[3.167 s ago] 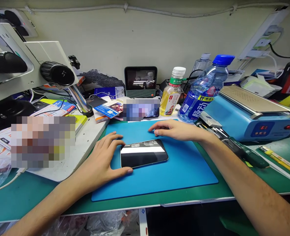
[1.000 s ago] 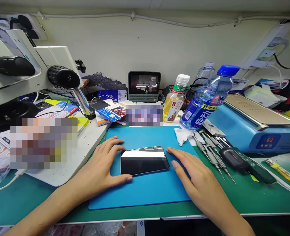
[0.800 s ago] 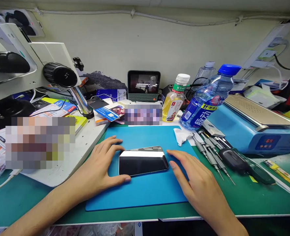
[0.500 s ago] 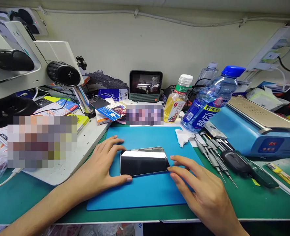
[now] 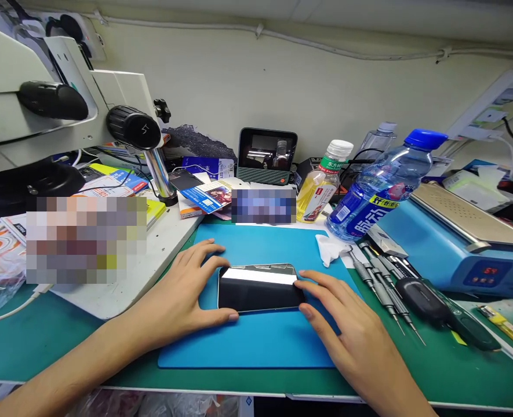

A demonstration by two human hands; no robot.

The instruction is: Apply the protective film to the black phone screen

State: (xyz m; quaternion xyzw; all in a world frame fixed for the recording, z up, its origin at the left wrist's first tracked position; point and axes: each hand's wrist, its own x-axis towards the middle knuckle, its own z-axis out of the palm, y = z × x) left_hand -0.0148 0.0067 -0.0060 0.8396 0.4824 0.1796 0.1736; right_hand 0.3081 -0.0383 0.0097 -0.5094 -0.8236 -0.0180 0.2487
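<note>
while the left hand (image 5: 186, 285) spans the left end of the phone (image 5: 259, 294), pinching or not i cannot tell, the phone lies flat on the blue mat (image 5: 256, 341), lower centre, seemingly unopened. the right hand (image 5: 352, 331), unclenched, seems to touch its right end; screwdrivers (image 5: 381, 291) right of centre lie unheld, so little looks done, most left.
</note>
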